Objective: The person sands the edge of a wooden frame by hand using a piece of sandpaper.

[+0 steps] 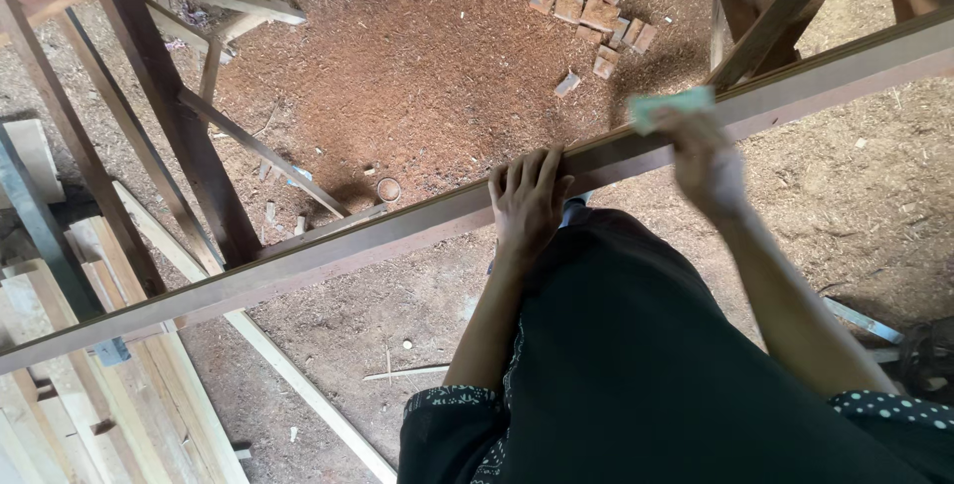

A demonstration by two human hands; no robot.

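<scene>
A long brown wooden beam (328,245) runs slantwise across the view, from lower left to upper right. My left hand (528,204) lies flat on top of it near the middle, fingers spread. My right hand (702,151), blurred by motion, presses a pale green piece of sandpaper (668,106) against the beam further right. Below both arms my dark clothing with dotted sleeves fills the lower right.
Sawdust covers the ground. Several small wooden blocks (594,17) lie at the top. Pale planks (109,385) are stacked at the lower left. A dark timber frame (179,136) stands at the left, and slanted posts (770,17) rise at the upper right.
</scene>
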